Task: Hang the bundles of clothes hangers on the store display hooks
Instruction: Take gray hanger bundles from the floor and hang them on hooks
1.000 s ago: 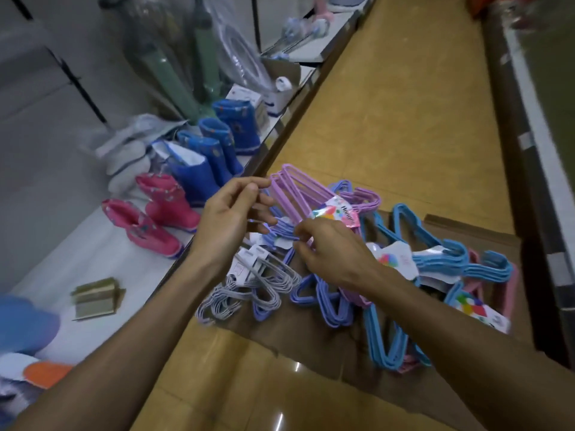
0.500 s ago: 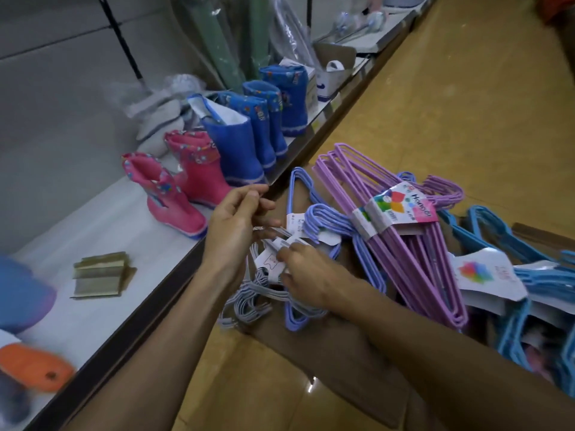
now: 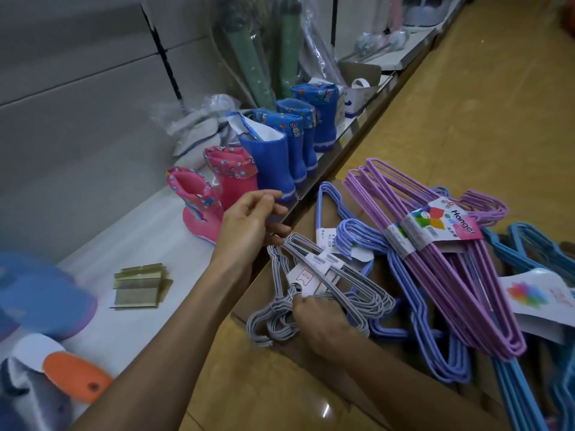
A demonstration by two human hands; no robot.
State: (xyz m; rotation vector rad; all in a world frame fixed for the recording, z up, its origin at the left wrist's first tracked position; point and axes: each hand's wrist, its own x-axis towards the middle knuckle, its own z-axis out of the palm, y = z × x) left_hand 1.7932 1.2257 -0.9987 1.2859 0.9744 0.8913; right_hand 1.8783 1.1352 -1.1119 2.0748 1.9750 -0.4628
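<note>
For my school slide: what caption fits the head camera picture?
Both hands, left hand and right hand, hold a grey hanger bundle beside purple hangers.

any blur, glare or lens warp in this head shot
Head view: the blue thing at the lower left edge is smeared by blur; a small glare spot shines on the floor; shelf edge and wall panels bow from the wide lens; the grey hangers in both hands stay sharp.

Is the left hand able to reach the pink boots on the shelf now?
Probably yes. The left hand hovers right beside the pink boots, with nothing between them, though its fingertips touch the grey hanger bundle.
</note>
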